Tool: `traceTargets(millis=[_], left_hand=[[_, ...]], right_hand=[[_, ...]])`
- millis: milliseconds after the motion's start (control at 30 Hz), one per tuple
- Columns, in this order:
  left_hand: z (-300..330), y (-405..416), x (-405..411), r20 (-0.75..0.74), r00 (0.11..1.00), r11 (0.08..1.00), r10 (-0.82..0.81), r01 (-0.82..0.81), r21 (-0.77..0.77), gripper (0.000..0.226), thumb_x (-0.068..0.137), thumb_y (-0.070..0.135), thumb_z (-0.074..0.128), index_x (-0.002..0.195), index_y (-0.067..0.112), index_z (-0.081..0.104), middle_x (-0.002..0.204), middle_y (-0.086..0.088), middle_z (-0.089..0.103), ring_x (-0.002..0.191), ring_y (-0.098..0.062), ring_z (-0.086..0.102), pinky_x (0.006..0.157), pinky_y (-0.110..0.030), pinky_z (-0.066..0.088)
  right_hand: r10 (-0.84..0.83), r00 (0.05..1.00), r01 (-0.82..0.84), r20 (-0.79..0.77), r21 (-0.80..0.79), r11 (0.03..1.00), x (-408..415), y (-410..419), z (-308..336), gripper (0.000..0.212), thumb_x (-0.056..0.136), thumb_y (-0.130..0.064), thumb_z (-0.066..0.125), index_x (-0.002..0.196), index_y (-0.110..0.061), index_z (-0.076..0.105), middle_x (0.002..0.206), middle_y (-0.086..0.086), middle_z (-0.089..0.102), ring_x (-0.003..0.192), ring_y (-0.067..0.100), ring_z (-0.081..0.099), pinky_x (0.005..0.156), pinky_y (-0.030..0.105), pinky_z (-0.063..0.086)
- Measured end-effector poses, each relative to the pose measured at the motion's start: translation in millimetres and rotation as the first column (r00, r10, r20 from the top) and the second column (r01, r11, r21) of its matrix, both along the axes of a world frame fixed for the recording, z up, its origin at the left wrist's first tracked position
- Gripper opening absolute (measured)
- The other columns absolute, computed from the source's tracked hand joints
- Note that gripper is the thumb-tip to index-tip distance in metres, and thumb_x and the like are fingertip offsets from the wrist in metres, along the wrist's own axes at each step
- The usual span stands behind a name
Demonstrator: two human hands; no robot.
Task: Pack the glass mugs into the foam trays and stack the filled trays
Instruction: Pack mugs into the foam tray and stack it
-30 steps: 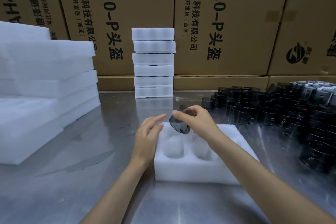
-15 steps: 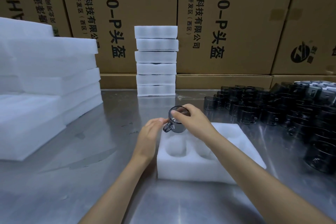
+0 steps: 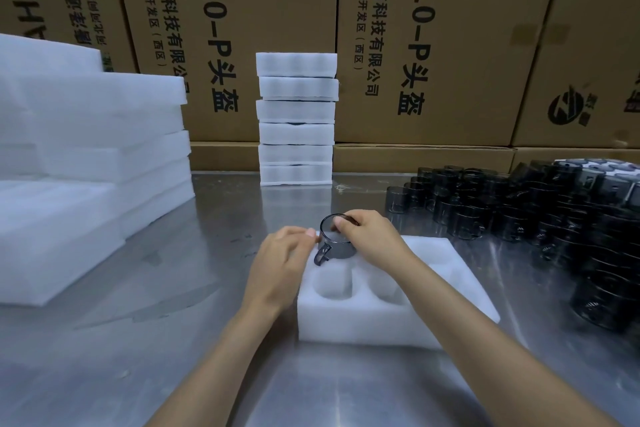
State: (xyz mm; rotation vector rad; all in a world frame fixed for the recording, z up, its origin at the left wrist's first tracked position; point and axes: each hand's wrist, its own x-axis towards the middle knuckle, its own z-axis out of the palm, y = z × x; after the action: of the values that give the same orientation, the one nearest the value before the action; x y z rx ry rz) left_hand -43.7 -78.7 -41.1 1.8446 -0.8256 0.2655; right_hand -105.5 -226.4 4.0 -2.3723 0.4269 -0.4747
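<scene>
1. We see a white foam tray [image 3: 446, 305] on the metal table [image 3: 173, 340]. Its two near pockets hold nothing.
2. A dark glass mug [image 3: 334, 243] stands upright at the far left corner of this tray, its handle pointing toward the camera. We cannot tell how deep it sits in its pocket.
3. The right hand [image 3: 372, 239] grips the rim of the mug from above, with thumb and fingers curled around it.
4. The left hand [image 3: 277, 263] rests at the left edge of the tray; its nearly straight fingertips touch the side of the mug and hold nothing.
5. At the back stands a stack of six trays [image 3: 296, 118]. Dark lines show in some gaps, but we cannot tell what is inside.
6. On the left lie piles of foam sheets [image 3: 100, 135].
7. On the right many loose dark mugs [image 3: 519, 215] crowd the table.
8. The cardboard boxes [image 3: 433, 28] behind carry black print: "H4.0-P", Chinese characters, and a round logo at the far right.
</scene>
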Motion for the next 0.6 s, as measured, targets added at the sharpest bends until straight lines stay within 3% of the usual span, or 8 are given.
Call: traceTargets(millis=[100, 233, 400, 600], left_hand=[[5, 2, -2, 0.055, 0.998, 1.000, -0.001, 0.003, -0.031, 0.060, 0.081, 0.062, 0.025, 0.105, 0.029, 0.070, 0.104, 0.022, 0.061, 0.108, -0.004, 0.053, 0.089, -0.011, 0.033], [19, 5, -11, 0.187, 0.982, 0.999, -0.036, 0.036, 0.005, 0.060, 0.087, 0.058, 0.023, 0.118, 0.027, 0.064, 0.117, 0.024, 0.058, 0.116, 0.002, 0.049, 0.096, -0.008, 0.029], [22, 9, -16, 0.276, 0.955, 0.976, -0.111, 0.051, 0.213, 0.067, 0.084, 0.062, 0.017, 0.130, 0.032, 0.055, 0.135, 0.028, 0.041, 0.129, 0.013, 0.027, 0.108, -0.010, 0.010], [17, 8, -13, 0.220, 0.966, 0.948, -0.139, 0.065, 0.313, 0.057, 0.085, 0.063, 0.021, 0.129, 0.042, 0.051, 0.139, 0.033, 0.033, 0.131, 0.017, 0.021, 0.111, -0.018, 0.008]], right_hand=[[-0.046, 0.993, 0.052, 0.106, -0.055, 0.997, -8, 4, 0, 0.034, 0.097, -0.044, 0.039, 0.104, -0.022, 0.065, 0.100, -0.007, 0.062, 0.096, 0.017, 0.055, 0.077, 0.032, 0.043], [0.006, 0.975, 0.061, 0.221, -0.292, 0.955, -25, 8, 1, 0.036, 0.100, -0.034, 0.034, 0.129, -0.028, 0.054, 0.131, -0.014, 0.051, 0.118, 0.011, 0.042, 0.091, 0.031, 0.038], [0.155, 0.988, -0.136, 0.004, -0.458, 0.878, -39, 6, -4, 0.050, 0.102, -0.030, 0.028, 0.150, -0.022, 0.022, 0.157, -0.012, 0.015, 0.142, 0.007, 0.014, 0.114, 0.025, 0.014], [0.153, 0.976, -0.203, -0.154, -0.394, 0.896, -44, 5, -4, 0.052, 0.102, -0.034, 0.023, 0.152, -0.024, 0.011, 0.159, -0.012, 0.004, 0.144, 0.008, 0.012, 0.117, 0.039, 0.017]])
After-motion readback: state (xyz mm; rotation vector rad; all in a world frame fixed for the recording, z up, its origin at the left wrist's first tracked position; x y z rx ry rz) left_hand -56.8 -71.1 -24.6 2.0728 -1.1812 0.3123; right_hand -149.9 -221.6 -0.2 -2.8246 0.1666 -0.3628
